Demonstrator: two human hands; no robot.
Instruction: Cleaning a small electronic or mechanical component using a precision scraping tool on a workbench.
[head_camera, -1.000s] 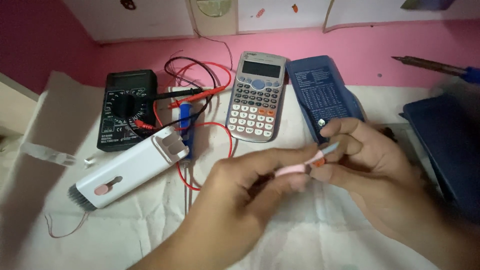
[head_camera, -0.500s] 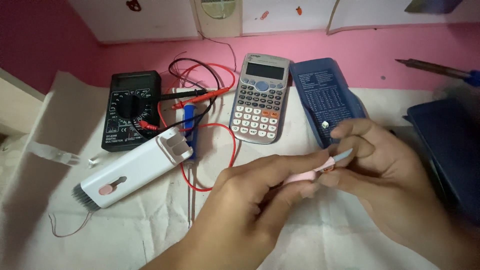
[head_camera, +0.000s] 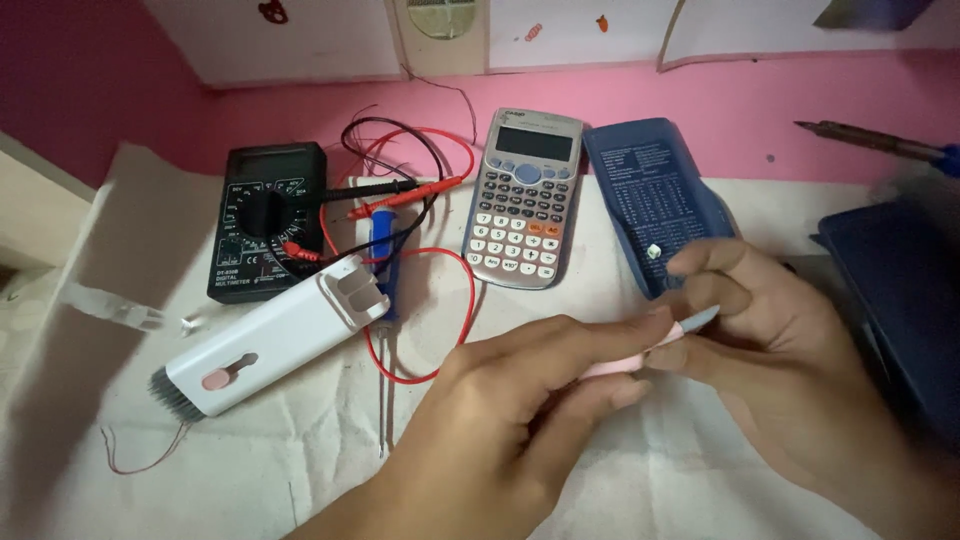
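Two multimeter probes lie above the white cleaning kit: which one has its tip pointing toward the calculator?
The red probe, lying below the black probe; its tip reaches nearest the grey calculator.

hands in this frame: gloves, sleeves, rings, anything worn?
Both are bare. The left hand and the right hand show no gloves, rings or bands. The left forearm, entering from the bottom edge, has no sleeve on the visible stretch, and no watch shows. The right wrist runs out at the lower right corner with no cuff in view. Nails look short and unpainted where visible.
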